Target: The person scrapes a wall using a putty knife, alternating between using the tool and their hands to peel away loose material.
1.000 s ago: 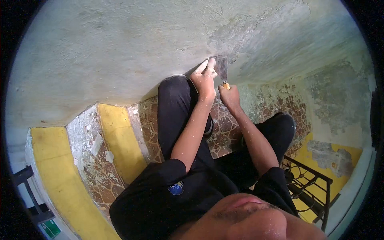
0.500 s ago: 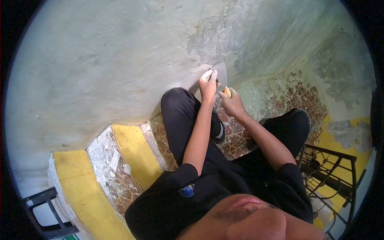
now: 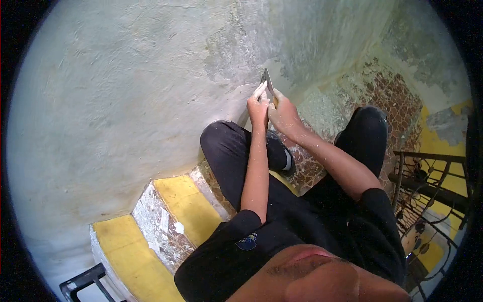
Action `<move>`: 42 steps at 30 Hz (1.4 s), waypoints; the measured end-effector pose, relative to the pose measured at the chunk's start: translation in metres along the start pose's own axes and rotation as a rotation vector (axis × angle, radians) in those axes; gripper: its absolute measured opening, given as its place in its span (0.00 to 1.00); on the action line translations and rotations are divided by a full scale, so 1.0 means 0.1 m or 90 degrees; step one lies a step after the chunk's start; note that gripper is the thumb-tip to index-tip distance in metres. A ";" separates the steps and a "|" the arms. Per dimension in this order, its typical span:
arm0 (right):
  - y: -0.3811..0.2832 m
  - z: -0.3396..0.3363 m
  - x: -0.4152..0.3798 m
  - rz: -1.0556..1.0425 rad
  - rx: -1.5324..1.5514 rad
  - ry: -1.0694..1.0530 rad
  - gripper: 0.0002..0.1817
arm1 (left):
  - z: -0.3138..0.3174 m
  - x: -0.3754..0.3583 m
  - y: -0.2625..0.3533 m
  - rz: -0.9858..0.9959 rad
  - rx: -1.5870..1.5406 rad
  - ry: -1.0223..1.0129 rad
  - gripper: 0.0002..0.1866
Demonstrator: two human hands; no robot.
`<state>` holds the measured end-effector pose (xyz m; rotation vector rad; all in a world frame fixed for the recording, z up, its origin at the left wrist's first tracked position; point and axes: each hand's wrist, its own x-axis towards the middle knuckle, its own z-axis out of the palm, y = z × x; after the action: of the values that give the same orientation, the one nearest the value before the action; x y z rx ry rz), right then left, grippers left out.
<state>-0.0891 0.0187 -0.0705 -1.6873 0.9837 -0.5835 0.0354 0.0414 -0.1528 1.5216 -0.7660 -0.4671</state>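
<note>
A putty knife with a flat metal blade and a yellowish handle is in my right hand, its blade pointing up the picture near the plastered wall. My left hand is right beside it, fingers extended against the blade and smeared with white paste. Whether the left hand also holds something is hard to see. Grey patches and a thin raised edge of plaster show on the wall just above both hands.
Yellow-edged steps with white scraps descend at lower left, near a black frame. Patterned floor tiles spotted with white lie to the right. A black metal railing stands at lower right.
Both hands have come closer together. The blade has turned from facing broadside to nearly edge-on. The whole view has shifted, with the steps now further right and lower.
</note>
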 end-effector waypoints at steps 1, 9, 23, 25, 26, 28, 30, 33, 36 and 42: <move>0.02 0.06 0.02 -0.012 0.022 -0.007 0.21 | -0.01 -0.02 0.11 -0.059 -0.017 0.000 0.18; -0.19 0.11 -0.08 0.012 -0.033 -0.089 0.26 | -0.20 -0.01 0.30 -0.118 -0.025 0.005 0.16; -0.03 0.30 -0.04 0.017 -0.033 -0.110 0.45 | -0.34 0.15 0.00 -0.204 -0.033 -0.081 0.23; -0.05 0.30 -0.05 0.020 -0.081 -0.139 0.47 | -0.34 0.15 0.03 -0.208 -0.022 -0.082 0.23; -0.03 0.32 -0.04 0.020 -0.081 -0.135 0.47 | -0.35 0.15 0.05 -0.211 -0.036 -0.075 0.23; 0.02 0.40 -0.01 0.005 -0.091 -0.126 0.49 | -0.36 0.16 0.04 -0.214 -0.048 -0.068 0.23; 0.06 0.43 -0.01 0.002 -0.072 -0.116 0.49 | -0.39 0.16 0.10 -0.210 -0.004 -0.068 0.23; 0.08 0.44 0.00 -0.007 -0.045 -0.107 0.50 | -0.34 0.09 0.25 -0.180 -0.012 -0.048 0.24; 0.13 0.42 0.03 -0.014 -0.034 -0.098 0.50 | -0.29 0.05 0.38 -0.176 -0.028 -0.049 0.25; 0.08 0.34 0.04 0.009 -0.043 -0.112 0.50 | -0.29 0.06 0.34 -0.155 -0.051 -0.079 0.26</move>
<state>-0.0635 0.0329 -0.0896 -1.7578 0.8961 -0.3876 0.0535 0.0585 -0.1150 1.5272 -0.6515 -0.7710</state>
